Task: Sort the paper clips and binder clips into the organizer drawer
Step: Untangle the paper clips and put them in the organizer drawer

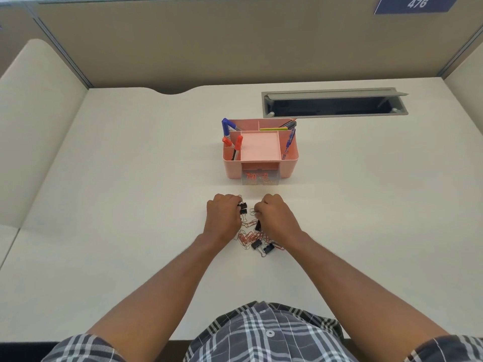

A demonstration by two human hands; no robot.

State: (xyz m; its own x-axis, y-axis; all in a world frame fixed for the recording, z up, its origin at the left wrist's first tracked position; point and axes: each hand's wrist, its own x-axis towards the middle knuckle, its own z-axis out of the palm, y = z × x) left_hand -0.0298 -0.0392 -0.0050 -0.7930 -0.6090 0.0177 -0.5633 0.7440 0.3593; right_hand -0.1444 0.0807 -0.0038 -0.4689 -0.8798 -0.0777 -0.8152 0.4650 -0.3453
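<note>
A pile of rose-gold paper clips (247, 237) and black binder clips (262, 247) lies on the white desk between my hands. My left hand (222, 214) is curled at the pile's left edge, its fingers closed on black binder clips (243, 208). My right hand (274, 214) is closed over the pile's right side, its fingertips pinching a paper clip (253, 211). Beyond them stands the pink organizer (290, 163). Its clear drawer (260, 178) is pulled open at the front and holds a few paper clips.
The organizer's upper compartments hold markers (226, 126), pens (288, 142) and a yellow-green stick (273, 129). An open grey cable hatch (334, 103) sits at the back right. Beige partition walls enclose the desk. The desk's front edge is near my chest.
</note>
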